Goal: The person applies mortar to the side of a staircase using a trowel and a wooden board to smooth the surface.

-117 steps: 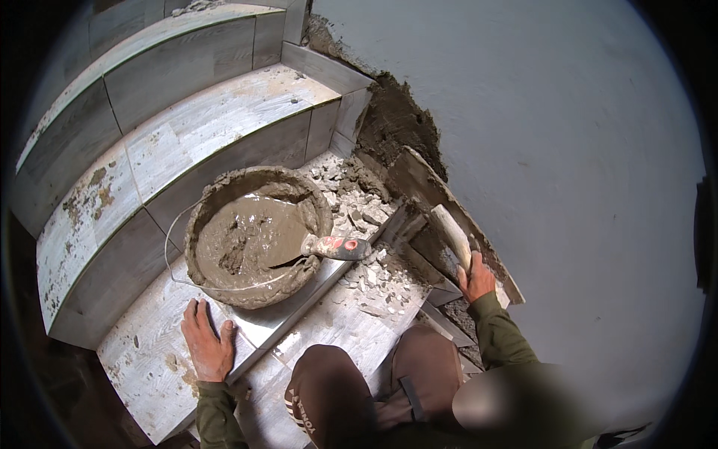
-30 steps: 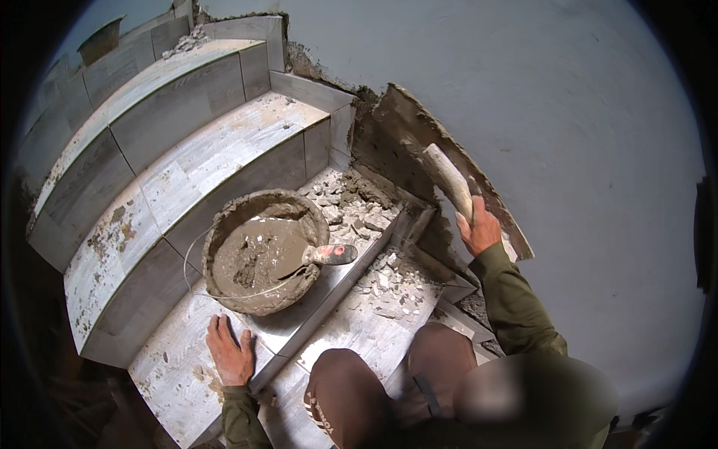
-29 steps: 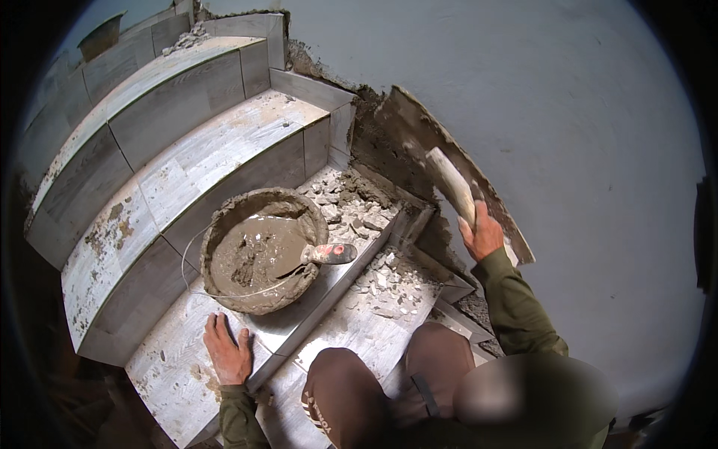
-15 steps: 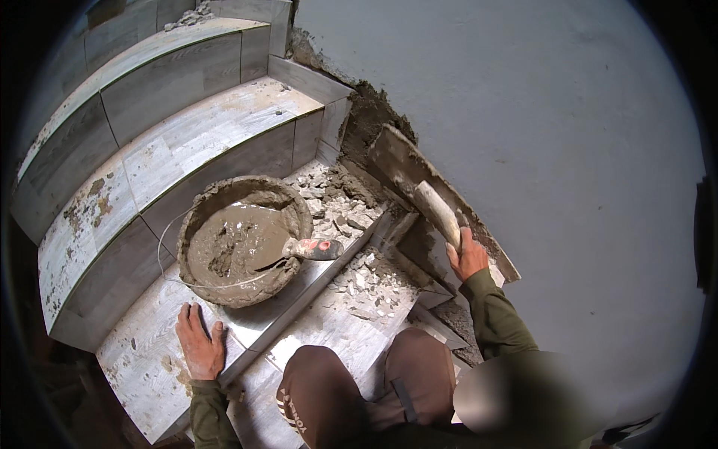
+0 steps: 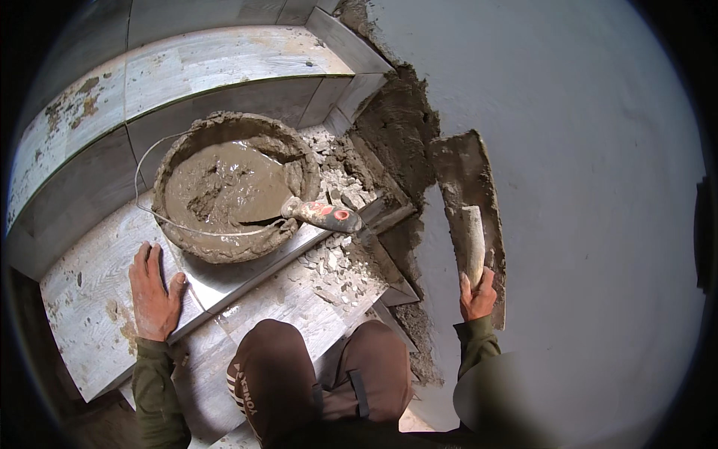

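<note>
float [image 5: 465, 183], right hand [image 5: 478, 299] tight around its handle [image 5: 473, 243], left hand [image 5: 155, 301] palm-down, unclenched, on step [image 5: 88, 310]

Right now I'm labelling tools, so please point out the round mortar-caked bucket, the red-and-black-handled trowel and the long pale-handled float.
Round mortar-caked bucket [image 5: 224, 251]: head view, outer front wall.
Red-and-black-handled trowel [image 5: 324, 215]: head view, handle.
Long pale-handled float [image 5: 473, 236]: head view, handle.

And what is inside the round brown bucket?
Wet brown mortar, and a metal trowel with black-red handle, its blade partly sunk. Mortar covers the bucket's bottom and the blade's sunken part.
</note>
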The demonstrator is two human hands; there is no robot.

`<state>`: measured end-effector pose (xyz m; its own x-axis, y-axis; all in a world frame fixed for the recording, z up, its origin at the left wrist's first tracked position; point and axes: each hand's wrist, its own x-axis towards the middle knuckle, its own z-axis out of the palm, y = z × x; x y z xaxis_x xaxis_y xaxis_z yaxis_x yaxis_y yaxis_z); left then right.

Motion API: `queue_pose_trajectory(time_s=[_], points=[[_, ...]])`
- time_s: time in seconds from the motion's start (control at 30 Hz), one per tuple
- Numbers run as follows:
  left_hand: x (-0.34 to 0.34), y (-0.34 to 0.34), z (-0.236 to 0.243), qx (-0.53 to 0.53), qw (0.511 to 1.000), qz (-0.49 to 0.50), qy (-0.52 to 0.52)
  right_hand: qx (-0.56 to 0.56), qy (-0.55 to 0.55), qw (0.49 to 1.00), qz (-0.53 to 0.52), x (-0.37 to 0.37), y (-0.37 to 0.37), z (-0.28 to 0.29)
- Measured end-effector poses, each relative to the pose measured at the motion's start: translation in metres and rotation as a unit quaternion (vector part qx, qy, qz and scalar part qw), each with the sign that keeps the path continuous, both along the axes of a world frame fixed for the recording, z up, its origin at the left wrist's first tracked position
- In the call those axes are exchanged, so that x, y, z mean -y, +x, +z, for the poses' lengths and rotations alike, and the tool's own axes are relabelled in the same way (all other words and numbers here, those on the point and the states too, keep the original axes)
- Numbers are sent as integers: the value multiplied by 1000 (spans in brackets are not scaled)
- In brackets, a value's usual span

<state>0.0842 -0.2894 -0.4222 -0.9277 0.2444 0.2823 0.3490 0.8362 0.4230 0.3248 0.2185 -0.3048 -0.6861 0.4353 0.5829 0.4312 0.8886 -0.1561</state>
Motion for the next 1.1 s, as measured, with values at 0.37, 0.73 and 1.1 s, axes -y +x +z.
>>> queue_pose_trajectory(time_s=[0.37,0.73,1.1], points=[[3,-3,-6,-11,1000,-7,2,13,33,999,-7,-17,-8,1],[3,-1,-8,-10,1000,1,-11,72,37,997,-5,-26,21,-4],[3,-4,-9,-8,1000,7,-11,132,36,990,-28,-28,30,-17]])
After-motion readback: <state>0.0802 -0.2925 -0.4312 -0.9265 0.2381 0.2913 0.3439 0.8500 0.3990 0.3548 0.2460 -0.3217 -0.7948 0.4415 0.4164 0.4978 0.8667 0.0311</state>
